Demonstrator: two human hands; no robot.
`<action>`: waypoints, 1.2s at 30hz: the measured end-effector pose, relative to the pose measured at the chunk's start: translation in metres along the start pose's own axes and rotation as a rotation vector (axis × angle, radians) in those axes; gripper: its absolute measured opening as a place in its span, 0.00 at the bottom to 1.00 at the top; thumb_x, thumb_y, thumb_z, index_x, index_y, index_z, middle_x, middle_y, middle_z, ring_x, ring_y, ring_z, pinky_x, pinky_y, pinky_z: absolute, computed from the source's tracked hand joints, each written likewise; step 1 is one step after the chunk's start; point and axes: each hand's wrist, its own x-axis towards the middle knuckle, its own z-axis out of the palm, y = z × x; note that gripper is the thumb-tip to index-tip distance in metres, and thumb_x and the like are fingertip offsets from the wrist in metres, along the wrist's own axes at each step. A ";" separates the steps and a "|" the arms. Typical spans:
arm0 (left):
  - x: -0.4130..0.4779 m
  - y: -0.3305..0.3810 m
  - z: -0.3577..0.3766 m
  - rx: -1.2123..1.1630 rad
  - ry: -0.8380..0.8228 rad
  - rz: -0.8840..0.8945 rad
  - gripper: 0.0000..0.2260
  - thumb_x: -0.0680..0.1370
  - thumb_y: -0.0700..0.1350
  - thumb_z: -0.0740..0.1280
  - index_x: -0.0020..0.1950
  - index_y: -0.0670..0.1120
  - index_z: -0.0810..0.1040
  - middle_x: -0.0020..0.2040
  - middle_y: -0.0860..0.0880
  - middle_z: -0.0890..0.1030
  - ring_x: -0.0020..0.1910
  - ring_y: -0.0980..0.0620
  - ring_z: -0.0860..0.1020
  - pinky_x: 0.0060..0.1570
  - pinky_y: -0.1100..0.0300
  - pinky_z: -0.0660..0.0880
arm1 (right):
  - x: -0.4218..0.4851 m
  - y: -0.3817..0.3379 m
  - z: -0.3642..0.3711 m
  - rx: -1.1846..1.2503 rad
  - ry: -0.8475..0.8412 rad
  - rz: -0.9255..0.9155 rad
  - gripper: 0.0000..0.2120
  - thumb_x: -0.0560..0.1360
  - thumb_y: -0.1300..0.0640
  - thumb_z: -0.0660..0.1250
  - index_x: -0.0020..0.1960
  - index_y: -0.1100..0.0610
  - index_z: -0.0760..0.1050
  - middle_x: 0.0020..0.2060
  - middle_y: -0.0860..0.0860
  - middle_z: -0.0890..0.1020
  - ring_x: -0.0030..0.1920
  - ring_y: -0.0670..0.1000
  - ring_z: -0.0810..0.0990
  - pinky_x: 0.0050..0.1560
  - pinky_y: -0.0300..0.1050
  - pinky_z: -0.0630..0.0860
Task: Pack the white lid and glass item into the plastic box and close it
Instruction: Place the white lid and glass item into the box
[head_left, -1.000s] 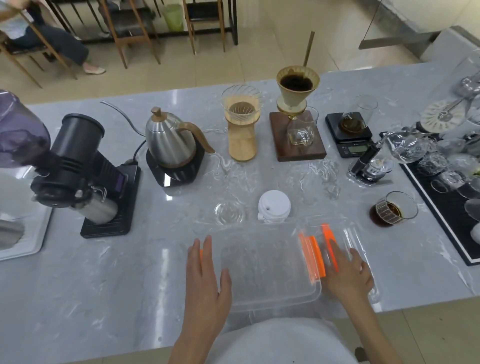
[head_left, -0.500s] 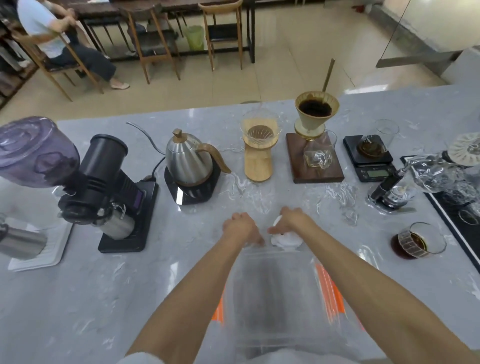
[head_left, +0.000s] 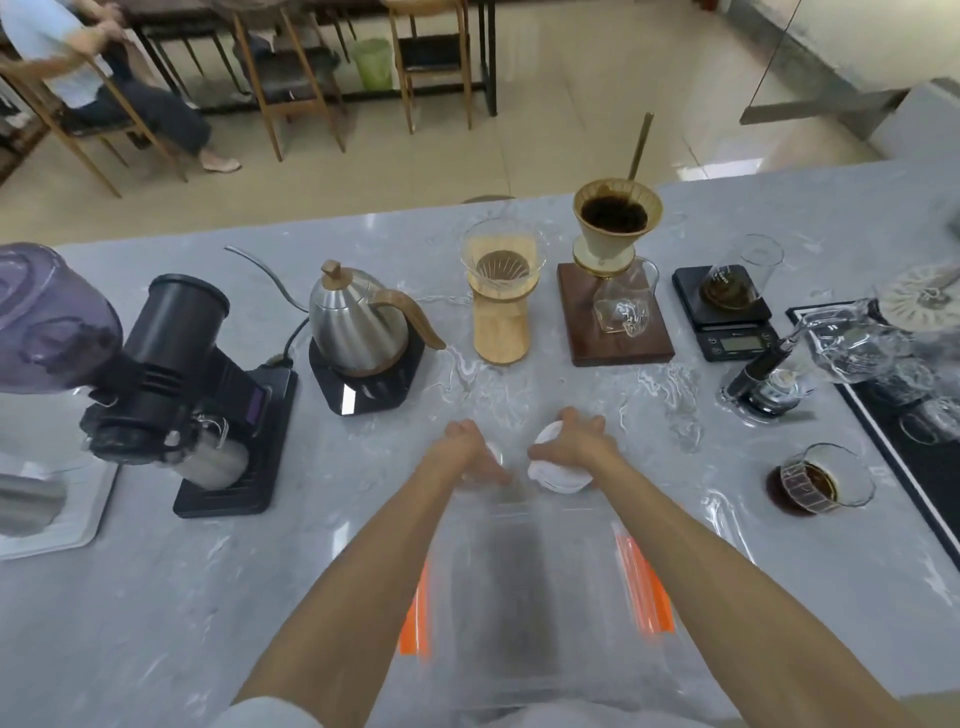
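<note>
A clear plastic box (head_left: 524, 597) with orange clips lies open on the grey marble counter, close to me between my forearms. Just beyond its far edge, my right hand (head_left: 576, 441) grips the round white lid (head_left: 558, 475), which sticks out below the palm. My left hand (head_left: 467, 449) is closed over the small round glass item (head_left: 496, 457); only a sliver of its rim shows by the fingers. Both hands are near the counter surface; I cannot tell whether either object is lifted.
Behind the hands stand a steel kettle (head_left: 358, 322) on a black base, a wooden dripper stand (head_left: 501, 306) and a coffee-filled dripper (head_left: 615, 218). A black grinder (head_left: 171, 379) is left. A scale (head_left: 727, 312), glassware and a coffee glass (head_left: 818, 480) are right.
Both hands left the box sides and reached forward. The right hand closed on the white lid, the left on the glass item. My head moved forward over the box.
</note>
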 end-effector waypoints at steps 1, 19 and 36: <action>-0.005 -0.010 -0.016 -0.215 -0.030 -0.010 0.40 0.68 0.57 0.77 0.72 0.41 0.63 0.67 0.45 0.69 0.57 0.41 0.78 0.43 0.48 0.82 | -0.002 0.009 -0.014 0.217 -0.042 -0.007 0.37 0.66 0.39 0.73 0.69 0.47 0.62 0.66 0.58 0.67 0.62 0.62 0.74 0.54 0.55 0.79; -0.206 -0.054 0.034 0.114 0.214 0.528 0.26 0.67 0.62 0.71 0.54 0.52 0.63 0.54 0.56 0.66 0.50 0.52 0.69 0.48 0.62 0.65 | -0.220 0.080 -0.015 -0.189 0.103 -0.653 0.34 0.64 0.32 0.68 0.67 0.32 0.60 0.65 0.33 0.65 0.59 0.40 0.76 0.63 0.49 0.65; -0.128 -0.028 0.128 0.578 0.275 0.333 0.38 0.75 0.70 0.59 0.69 0.39 0.68 0.65 0.38 0.73 0.65 0.38 0.72 0.68 0.43 0.62 | -0.132 0.064 0.080 -0.888 0.061 -0.527 0.42 0.70 0.35 0.69 0.76 0.53 0.59 0.68 0.57 0.72 0.69 0.59 0.68 0.67 0.53 0.63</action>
